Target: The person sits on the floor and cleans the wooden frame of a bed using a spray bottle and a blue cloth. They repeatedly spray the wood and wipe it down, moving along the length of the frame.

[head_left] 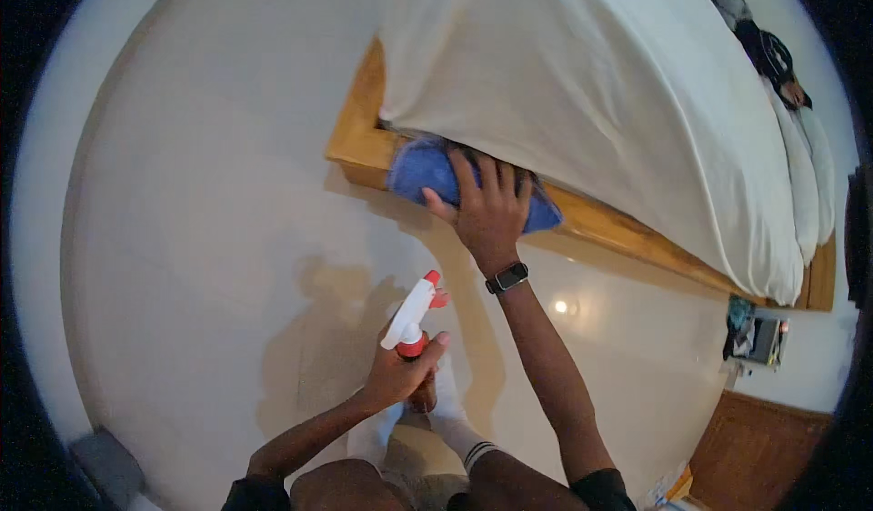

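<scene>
My right hand [491, 204] presses a blue cloth [423, 167] onto the wooden bed frame [627, 229], close to its corner. The fingers lie spread over the cloth, which drapes over the frame's edge. A dark watch is on that wrist. Lower down, my left hand [400, 370] is closed round the neck of a spray bottle [414, 315] with a white and red trigger head. Its amber-brown body shows partly below the hand, and the nozzle points up and away from me.
A white sheet [564, 84] covers the mattress and hangs down to the frame. Dark items [768, 56] lie at the bed's far right. A small stand with things on it [757, 338] is by the right wall, near a brown wooden panel [759, 447]. A grey object [109, 465] sits lower left.
</scene>
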Tool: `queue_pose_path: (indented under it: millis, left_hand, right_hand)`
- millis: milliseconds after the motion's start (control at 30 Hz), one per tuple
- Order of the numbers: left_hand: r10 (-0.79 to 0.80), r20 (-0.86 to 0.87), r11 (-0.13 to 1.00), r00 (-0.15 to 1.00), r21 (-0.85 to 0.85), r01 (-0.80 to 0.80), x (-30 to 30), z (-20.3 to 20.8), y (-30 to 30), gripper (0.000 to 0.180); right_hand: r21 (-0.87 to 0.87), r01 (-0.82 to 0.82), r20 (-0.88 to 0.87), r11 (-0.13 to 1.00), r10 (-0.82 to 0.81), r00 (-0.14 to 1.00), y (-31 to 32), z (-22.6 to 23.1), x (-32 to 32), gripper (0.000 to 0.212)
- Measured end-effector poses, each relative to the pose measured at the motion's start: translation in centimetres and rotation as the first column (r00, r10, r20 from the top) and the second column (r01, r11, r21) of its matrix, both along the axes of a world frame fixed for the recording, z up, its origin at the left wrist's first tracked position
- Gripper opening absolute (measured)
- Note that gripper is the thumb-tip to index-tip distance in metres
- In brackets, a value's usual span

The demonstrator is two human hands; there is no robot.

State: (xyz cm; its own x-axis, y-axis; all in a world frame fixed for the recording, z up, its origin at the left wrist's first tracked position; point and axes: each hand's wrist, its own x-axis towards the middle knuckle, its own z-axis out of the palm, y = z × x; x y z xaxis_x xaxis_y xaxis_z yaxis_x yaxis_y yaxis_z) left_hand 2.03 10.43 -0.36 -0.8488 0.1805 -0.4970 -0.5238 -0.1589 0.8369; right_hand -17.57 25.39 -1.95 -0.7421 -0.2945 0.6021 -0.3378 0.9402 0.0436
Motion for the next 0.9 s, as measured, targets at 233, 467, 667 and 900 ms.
queue_pose_path:
  millis: [233,467,667,900]
  left_hand:
    - [-0.263,-0.110,0.957,0.959,0.093,0.273,-0.3,1.2,5.4,0.026]
    - [-0.256,-0.006,0.965,0.967,0.053,0.256,0.0,-3.0,2.9,0.024]
    - [-0.186,-0.602,0.964,0.777,-0.265,0.025,2.0,-5.6,1.8,0.030]
    - [-0.009,-0.741,0.978,0.671,-0.146,-0.148,0.3,-5.7,4.0,0.054]
  right_hand:
    - [0.017,0.193,-0.069,0.981,-0.192,0.979,22.3,-2.0,5.1,0.070]
    - [-0.011,0.386,-0.150,0.922,-0.383,0.911,25.8,-2.9,3.8,0.061]
    - [0.056,0.218,0.022,0.974,-0.219,0.975,13.8,-2.1,2.1,0.058]
    - [-0.064,0.102,0.083,0.993,-0.097,0.992,1.1,-0.5,-0.1,0.068]
